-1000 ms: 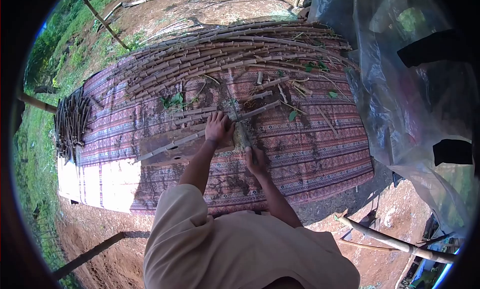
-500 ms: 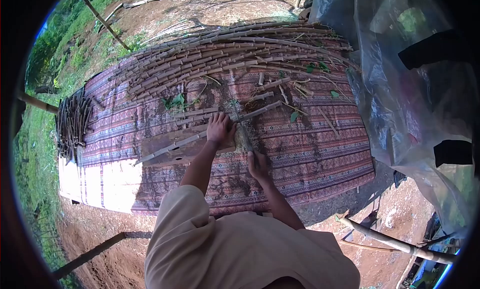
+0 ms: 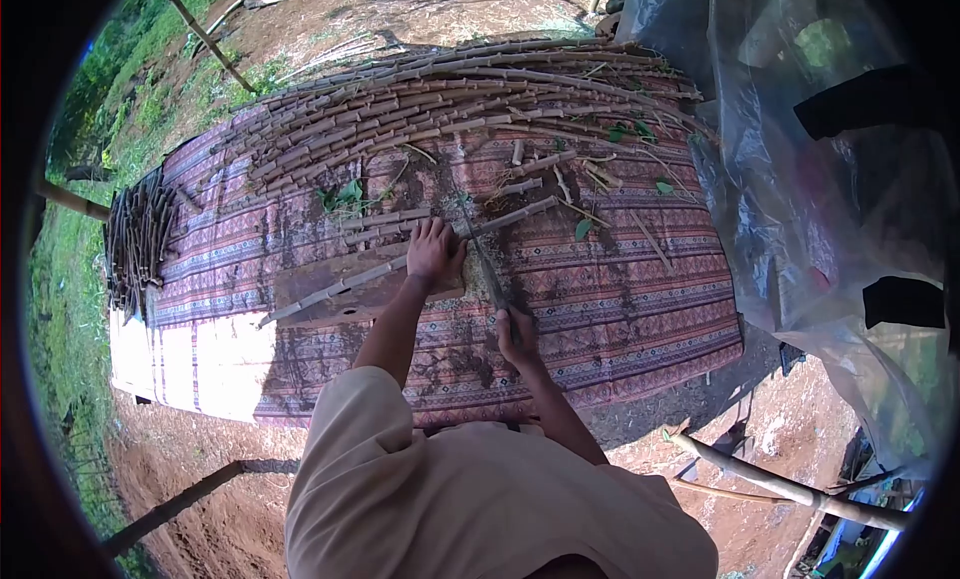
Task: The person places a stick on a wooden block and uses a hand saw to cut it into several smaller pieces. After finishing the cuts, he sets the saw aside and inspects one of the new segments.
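Note:
A long jointed stem [image 3: 360, 278] lies slanted across a brown board [image 3: 300, 284] on the patterned cloth [image 3: 620, 279]. My left hand [image 3: 434, 251] is closed over the stem near the board's right end, pressing it down. In my right hand [image 3: 516, 331] is the handle of a saw-like blade [image 3: 483, 258]. The blade points away from me and crosses the stem just right of my left hand. Pale dust lies around the blade. Short cut pieces [image 3: 388, 224] lie just beyond my left hand.
Long stems [image 3: 400, 119] cover the far side of the table. A bundle of short dark sticks [image 3: 140, 241] is at the left end. Clear plastic sheeting [image 3: 770, 179] hangs at the right. A wooden pole [image 3: 790, 485] is at the lower right.
The whole view has shifted slightly left. My right hand and the blade have moved slightly relative to the stem; my left hand still holds the stem.

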A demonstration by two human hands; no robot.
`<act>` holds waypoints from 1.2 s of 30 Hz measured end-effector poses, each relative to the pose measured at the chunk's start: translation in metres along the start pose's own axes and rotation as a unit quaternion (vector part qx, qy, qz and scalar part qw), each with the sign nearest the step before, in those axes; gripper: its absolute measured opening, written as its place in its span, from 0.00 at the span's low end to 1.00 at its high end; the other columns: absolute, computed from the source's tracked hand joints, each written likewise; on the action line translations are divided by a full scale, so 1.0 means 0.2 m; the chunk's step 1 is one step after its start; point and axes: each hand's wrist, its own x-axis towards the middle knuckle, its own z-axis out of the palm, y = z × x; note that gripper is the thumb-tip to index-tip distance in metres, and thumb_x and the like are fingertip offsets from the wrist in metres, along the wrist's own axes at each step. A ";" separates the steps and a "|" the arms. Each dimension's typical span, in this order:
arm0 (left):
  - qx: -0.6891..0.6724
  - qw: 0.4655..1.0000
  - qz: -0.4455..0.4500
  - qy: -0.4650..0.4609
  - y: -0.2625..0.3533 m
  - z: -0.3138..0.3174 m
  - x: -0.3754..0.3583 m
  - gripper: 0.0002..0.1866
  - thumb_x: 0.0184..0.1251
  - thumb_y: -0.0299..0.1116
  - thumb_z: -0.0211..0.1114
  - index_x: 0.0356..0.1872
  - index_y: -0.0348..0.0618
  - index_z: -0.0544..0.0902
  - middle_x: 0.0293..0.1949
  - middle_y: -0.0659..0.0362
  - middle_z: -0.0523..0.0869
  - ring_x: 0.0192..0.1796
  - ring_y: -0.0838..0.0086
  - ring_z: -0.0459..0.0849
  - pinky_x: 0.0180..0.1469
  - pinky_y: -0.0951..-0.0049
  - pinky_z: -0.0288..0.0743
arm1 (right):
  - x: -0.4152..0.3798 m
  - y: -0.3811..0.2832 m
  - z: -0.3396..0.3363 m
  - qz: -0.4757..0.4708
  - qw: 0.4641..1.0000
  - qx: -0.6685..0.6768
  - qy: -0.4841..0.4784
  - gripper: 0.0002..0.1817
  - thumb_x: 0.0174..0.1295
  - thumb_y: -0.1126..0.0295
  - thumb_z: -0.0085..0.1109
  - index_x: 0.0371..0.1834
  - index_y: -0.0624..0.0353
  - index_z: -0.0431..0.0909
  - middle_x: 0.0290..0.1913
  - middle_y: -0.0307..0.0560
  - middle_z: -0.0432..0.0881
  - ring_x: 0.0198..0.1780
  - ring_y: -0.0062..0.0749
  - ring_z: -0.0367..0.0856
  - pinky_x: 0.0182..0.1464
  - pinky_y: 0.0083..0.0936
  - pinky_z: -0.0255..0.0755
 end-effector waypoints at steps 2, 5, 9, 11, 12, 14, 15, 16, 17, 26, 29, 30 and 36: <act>-0.008 1.000 -0.023 -0.014 0.01 -0.01 0.01 0.20 0.62 0.51 0.64 0.39 0.43 0.77 0.45 0.53 0.76 0.54 0.58 0.74 0.57 0.56 0.66 | 0.16 0.00 0.04 -0.019 1.000 -0.023 0.004 0.18 0.75 0.58 0.48 0.29 0.59 0.71 0.18 0.36 0.67 0.21 0.20 0.66 0.25 0.28 0.60; -0.003 0.999 -0.030 -0.017 0.01 -0.02 0.01 0.20 0.62 0.51 0.64 0.39 0.43 0.77 0.45 0.54 0.76 0.54 0.58 0.74 0.57 0.57 0.66 | 0.18 0.00 0.06 -0.009 1.000 -0.015 0.001 0.17 0.74 0.61 0.48 0.30 0.60 0.72 0.16 0.44 0.68 0.19 0.26 0.68 0.25 0.33 0.61; -0.002 0.999 -0.033 -0.022 0.01 -0.02 0.01 0.20 0.62 0.51 0.64 0.39 0.43 0.78 0.45 0.54 0.76 0.54 0.58 0.74 0.57 0.57 0.66 | -0.19 0.04 -0.05 0.014 1.000 0.005 -0.008 0.19 0.75 0.58 0.46 0.28 0.59 0.70 0.18 0.36 0.67 0.22 0.19 0.66 0.26 0.28 0.59; 0.007 1.000 -0.018 0.008 0.00 0.01 0.01 0.20 0.62 0.51 0.64 0.38 0.44 0.78 0.45 0.54 0.76 0.54 0.58 0.74 0.57 0.57 0.66 | -0.21 0.00 -0.08 0.016 1.000 0.002 -0.016 0.20 0.75 0.58 0.45 0.27 0.58 0.69 0.18 0.32 0.67 0.23 0.16 0.65 0.26 0.25 0.58; 0.012 1.000 -0.006 0.018 0.00 0.02 0.00 0.19 0.62 0.51 0.64 0.38 0.44 0.78 0.45 0.54 0.76 0.54 0.58 0.74 0.57 0.57 0.66 | -0.20 -0.01 -0.08 0.020 1.000 0.005 -0.020 0.20 0.75 0.58 0.45 0.27 0.58 0.69 0.18 0.33 0.67 0.23 0.16 0.64 0.26 0.25 0.58; 0.004 1.000 -0.002 -0.006 0.01 -0.01 0.00 0.19 0.63 0.51 0.63 0.38 0.44 0.78 0.45 0.54 0.76 0.54 0.59 0.74 0.57 0.56 0.66 | -0.11 -0.04 -0.04 0.014 1.000 -0.014 -0.014 0.19 0.75 0.59 0.45 0.27 0.59 0.69 0.18 0.34 0.67 0.23 0.17 0.65 0.27 0.25 0.58; 0.001 1.000 -0.002 -0.018 0.01 -0.02 0.00 0.19 0.63 0.51 0.63 0.38 0.44 0.78 0.45 0.54 0.76 0.54 0.59 0.74 0.57 0.56 0.66 | 0.02 -0.05 0.00 0.001 0.999 -0.036 -0.008 0.20 0.76 0.59 0.45 0.27 0.59 0.69 0.18 0.35 0.67 0.22 0.18 0.65 0.27 0.26 0.58; -0.004 1.000 -0.004 -0.012 0.00 -0.02 0.01 0.19 0.63 0.51 0.63 0.38 0.44 0.78 0.45 0.54 0.76 0.54 0.59 0.74 0.57 0.56 0.66 | 0.15 -0.07 0.04 -0.001 0.999 -0.035 -0.008 0.20 0.76 0.58 0.46 0.27 0.59 0.70 0.18 0.35 0.67 0.22 0.18 0.66 0.26 0.27 0.59; -0.008 1.000 -0.007 -0.007 -0.01 0.00 0.01 0.19 0.63 0.51 0.63 0.38 0.44 0.78 0.44 0.54 0.76 0.54 0.59 0.74 0.56 0.57 0.65 | 0.24 -0.08 0.07 -0.002 0.999 -0.034 -0.007 0.20 0.76 0.58 0.46 0.27 0.60 0.70 0.18 0.36 0.67 0.22 0.19 0.66 0.26 0.28 0.59; 0.006 1.000 -0.008 -0.011 0.00 0.01 0.00 0.19 0.64 0.51 0.63 0.38 0.44 0.78 0.45 0.54 0.76 0.54 0.58 0.74 0.57 0.56 0.66 | -0.26 -0.01 -0.07 0.032 0.999 0.012 -0.006 0.20 0.75 0.57 0.47 0.27 0.58 0.71 0.18 0.33 0.69 0.22 0.17 0.68 0.26 0.25 0.61; 0.011 1.000 0.009 0.002 -0.02 0.01 -0.01 0.19 0.64 0.51 0.63 0.38 0.45 0.78 0.45 0.54 0.76 0.54 0.58 0.74 0.56 0.56 0.66 | -0.28 0.01 -0.03 0.000 1.000 -0.004 0.030 0.20 0.76 0.58 0.47 0.27 0.58 0.71 0.19 0.33 0.69 0.23 0.16 0.67 0.26 0.25 0.61; 0.008 1.000 0.012 0.003 -0.02 0.02 -0.01 0.19 0.64 0.51 0.63 0.38 0.45 0.78 0.45 0.54 0.76 0.54 0.58 0.74 0.56 0.56 0.66 | -0.16 0.04 0.04 -0.027 0.998 -0.019 0.055 0.20 0.76 0.58 0.46 0.27 0.58 0.71 0.19 0.33 0.69 0.23 0.16 0.67 0.26 0.25 0.61; -0.004 1.000 -0.010 -0.024 -0.01 0.00 0.01 0.19 0.64 0.51 0.63 0.39 0.45 0.78 0.45 0.54 0.76 0.54 0.58 0.74 0.56 0.56 0.66 | 0.10 0.00 0.06 0.000 1.000 -0.013 0.004 0.19 0.76 0.59 0.47 0.27 0.59 0.71 0.18 0.32 0.69 0.22 0.16 0.66 0.25 0.25 0.60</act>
